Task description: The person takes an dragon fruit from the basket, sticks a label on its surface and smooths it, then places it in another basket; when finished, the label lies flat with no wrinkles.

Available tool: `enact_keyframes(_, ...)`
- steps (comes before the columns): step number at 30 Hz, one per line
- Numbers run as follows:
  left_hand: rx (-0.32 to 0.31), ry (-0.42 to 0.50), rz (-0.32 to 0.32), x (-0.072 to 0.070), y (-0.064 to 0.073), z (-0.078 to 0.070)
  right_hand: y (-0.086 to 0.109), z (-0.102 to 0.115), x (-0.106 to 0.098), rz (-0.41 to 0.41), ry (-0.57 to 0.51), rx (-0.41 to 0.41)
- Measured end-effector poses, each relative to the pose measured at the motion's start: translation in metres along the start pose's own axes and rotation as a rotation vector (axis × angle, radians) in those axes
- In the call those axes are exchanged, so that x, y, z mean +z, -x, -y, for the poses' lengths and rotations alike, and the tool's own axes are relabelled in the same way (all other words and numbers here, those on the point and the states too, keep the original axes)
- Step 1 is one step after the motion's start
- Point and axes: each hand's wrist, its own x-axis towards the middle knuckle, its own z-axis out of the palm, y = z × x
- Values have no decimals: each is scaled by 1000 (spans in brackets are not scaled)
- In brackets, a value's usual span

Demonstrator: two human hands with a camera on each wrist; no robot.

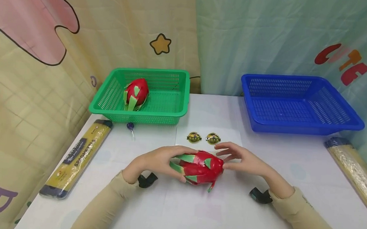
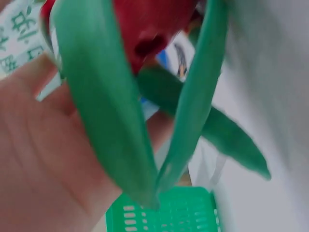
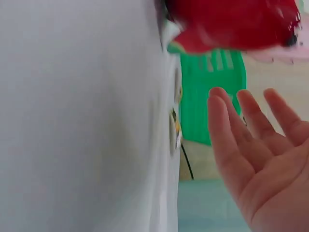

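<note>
A red dragon fruit (image 1: pixel 201 167) with green leafy scales lies on its side in the middle of the table, its leafy end to the left. My left hand (image 1: pixel 158 159) holds it at that end, thumb on the near side and fingers over the far side. Up close in the left wrist view, long green scales (image 2: pixel 104 106) cross in front of the palm. At the fruit's other end is my right hand (image 1: pixel 245 162), fingers spread and relaxed. The right wrist view has that hand's open palm (image 3: pixel 270 179) facing the fruit, with a gap between them.
A green basket (image 1: pixel 139 118) at the back left holds another dragon fruit (image 1: pixel 137 92). The blue basket (image 1: pixel 296 129) stands back right. Two round stickers (image 1: pixel 194 137) lie on a white sheet behind the hands. A lollipop (image 1: pixel 130 126) and spaghetti packs (image 1: pixel 78 157) flank the workspace.
</note>
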Motion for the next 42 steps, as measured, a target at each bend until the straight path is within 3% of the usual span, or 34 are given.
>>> enact_keyframes(3, -3, 119, -10, -11, 0, 10, -8, -6, -16, -81, 14, 72)
enact_keyframes(7, -54, 273, -154, -22, -6, 29, -27, -15, -30, -175, 92, 144)
enact_keyframes(11, -157, 374, -276, -23, -14, 51, -45, -20, -35, -206, 90, 192)
enact_keyframes(16, -249, 409, -255, -17, -18, 68, -55, -27, -34, -227, 37, 261)
enact_keyframes(21, -285, 404, -240, -14, -17, 74, -57, -40, -29, -232, 69, 275)
enact_keyframes(24, -283, 413, -238, -14, -16, 76, -59, -50, -27, -249, 121, 269)
enact_keyframes(33, -260, 403, -242, -13, -16, 77, -62, -49, -16, -285, 279, 230)
enact_keyframes(42, -271, 364, -259, -10, -16, 74, -62, -51, -12, -392, 266, 184)
